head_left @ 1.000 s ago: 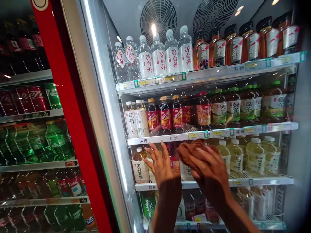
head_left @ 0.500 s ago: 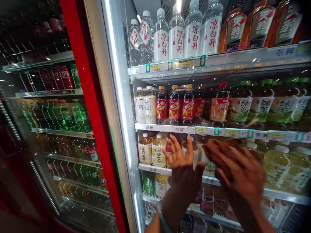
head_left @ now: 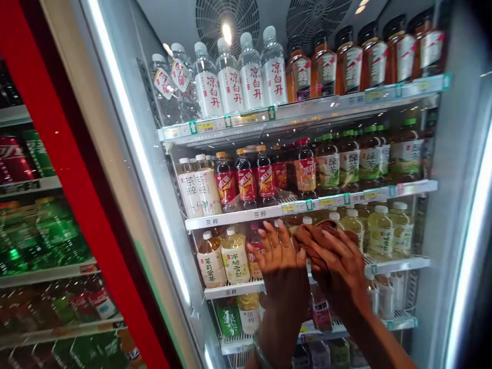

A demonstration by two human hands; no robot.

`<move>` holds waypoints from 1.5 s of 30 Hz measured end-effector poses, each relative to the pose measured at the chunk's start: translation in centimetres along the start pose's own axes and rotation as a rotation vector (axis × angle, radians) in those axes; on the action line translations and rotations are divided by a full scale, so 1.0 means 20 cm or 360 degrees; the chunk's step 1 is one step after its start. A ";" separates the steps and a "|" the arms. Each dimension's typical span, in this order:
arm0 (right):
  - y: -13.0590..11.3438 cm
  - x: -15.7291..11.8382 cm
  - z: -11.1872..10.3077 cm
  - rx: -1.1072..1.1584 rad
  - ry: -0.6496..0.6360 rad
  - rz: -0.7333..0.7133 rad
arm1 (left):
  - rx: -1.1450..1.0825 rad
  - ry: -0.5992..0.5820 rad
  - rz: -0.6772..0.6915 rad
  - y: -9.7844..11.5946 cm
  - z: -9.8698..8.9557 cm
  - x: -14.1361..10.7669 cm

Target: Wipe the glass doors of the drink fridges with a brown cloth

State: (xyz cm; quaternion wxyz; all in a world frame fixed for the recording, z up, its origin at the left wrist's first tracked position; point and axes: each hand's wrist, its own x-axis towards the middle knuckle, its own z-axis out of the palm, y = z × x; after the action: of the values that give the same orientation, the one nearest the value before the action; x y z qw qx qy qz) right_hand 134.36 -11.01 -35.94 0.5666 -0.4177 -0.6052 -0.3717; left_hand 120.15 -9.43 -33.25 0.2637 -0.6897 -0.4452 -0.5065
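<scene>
My left hand (head_left: pixel 282 264) is raised with fingers spread, its palm toward the glass front of a drinks fridge. It holds nothing, and a bangle (head_left: pixel 262 351) circles that wrist. Close beside it, my right hand (head_left: pixel 342 264) is closed on a crumpled brown cloth (head_left: pixel 305 240) that lies against the glass. Behind the glass stand bottles of iced tea (head_left: pixel 246 182) and of pale yellow drink (head_left: pixel 235 259). My hands and forearms hide part of the middle and lower shelves.
The top shelf carries clear water bottles (head_left: pixel 251 77) and amber bottles (head_left: pixel 349 59). A red door frame (head_left: pixel 49 133) slants down at the left, with green bottles (head_left: pixel 57 230) beyond it. Bright light strips (head_left: pixel 138 138) run along the fridge's sides.
The view has turned toward the right and tilted, showing more of the fridge's right side. My right hand has brought the cloth left, close to my left hand, which stays spread.
</scene>
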 end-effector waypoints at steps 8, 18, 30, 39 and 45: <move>0.12 0.36 -0.03 -0.0151 0.0390 0.0286 | -0.0094 0.0222 0.0195 0.20 0.06 0.11; 0.46 0.15 -0.20 -0.0015 0.0371 0.0197 | 0.0102 0.0192 0.0236 0.39 0.12 0.06; 0.81 0.13 -0.37 0.0177 0.0220 -0.0047 | 0.0118 0.0125 0.0133 0.66 0.30 0.03; 0.82 0.11 -0.43 0.0121 -0.0004 -0.0163 | 0.0099 0.0012 0.0009 0.89 0.39 0.02; 1.15 0.05 -0.58 0.0053 0.0161 0.0034 | 0.0150 -0.0177 0.0135 1.07 0.48 0.00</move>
State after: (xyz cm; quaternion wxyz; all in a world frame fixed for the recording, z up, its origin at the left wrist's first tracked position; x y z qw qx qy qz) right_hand 159.98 -12.95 -34.63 0.6072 -0.3953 -0.5775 -0.3763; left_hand 143.48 -11.51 -34.66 0.2919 -0.7218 -0.4529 -0.4344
